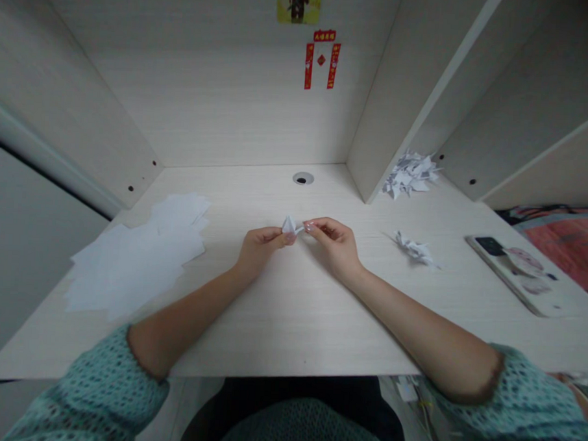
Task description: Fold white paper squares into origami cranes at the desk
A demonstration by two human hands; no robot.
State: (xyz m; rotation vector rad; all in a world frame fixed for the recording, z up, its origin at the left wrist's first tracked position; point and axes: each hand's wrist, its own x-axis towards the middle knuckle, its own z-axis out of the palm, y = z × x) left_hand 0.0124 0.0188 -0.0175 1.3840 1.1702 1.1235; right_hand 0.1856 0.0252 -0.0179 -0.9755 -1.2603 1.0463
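Over the middle of the desk, my left hand pinches a small white origami paper crane between thumb and fingers. My right hand is closed at the crane's right side, thumb and fingertip gripping a thin folded point that sticks out. Part of the folded paper is hidden behind my left thumb. Left of my hands lies a spread pile of white paper sheets. A small cluster of folded paper pieces rests on the desk to the right of my right hand.
A larger heap of folded white paper sits behind the upright divider panel. A phone lies face down at the right. The desk has a round cable hole near the back wall, where red stickers hang.
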